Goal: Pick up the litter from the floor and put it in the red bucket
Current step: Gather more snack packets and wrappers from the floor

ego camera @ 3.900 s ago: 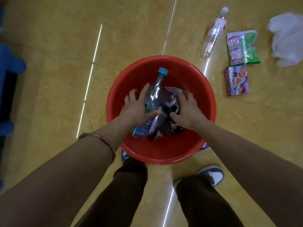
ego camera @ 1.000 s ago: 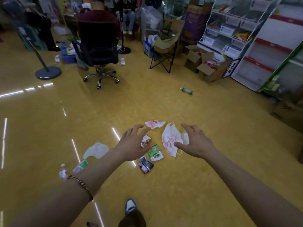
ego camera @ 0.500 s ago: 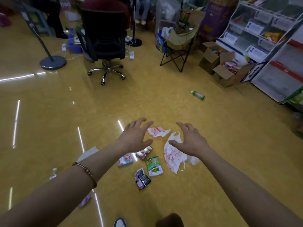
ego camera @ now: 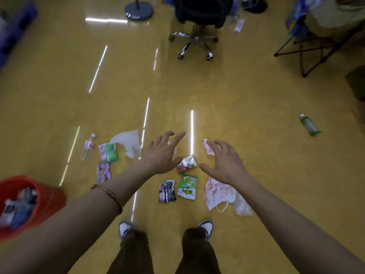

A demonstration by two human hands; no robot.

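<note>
Yellow glossy floor (ego camera: 256, 115) fills a downward view from a standing person's head, both bare arms stretched forward. The left hand (ego camera: 164, 153) and the right hand (ego camera: 227, 165) hover above a cluster of litter, fingers spread and relaxed, holding nothing. Between the hands lies a crumpled silver wrapper (ego camera: 187, 164). Just toward 6 o'clock from it sit a green snack packet (ego camera: 187, 185) and a dark packet (ego camera: 167, 191) side by side. A white bag with red print (ego camera: 219, 192) lies under the right wrist, at 5 o'clock from the wrapper.

The red bucket (ego camera: 53, 196) stands at 8 o'clock of the view, well apart from the hands, with litter already inside. Between it and the left hand lie a purple packet (ego camera: 103, 172), a pink-and-green packet (ego camera: 108, 152), a clear bottle (ego camera: 87, 147) and a white plastic bag (ego camera: 128, 142). A green bottle (ego camera: 309, 125) lies alone at 3 o'clock. An office chair (ego camera: 195, 20) stands at 12 o'clock. Two shoes (ego camera: 124, 228) show at 6 o'clock.
</note>
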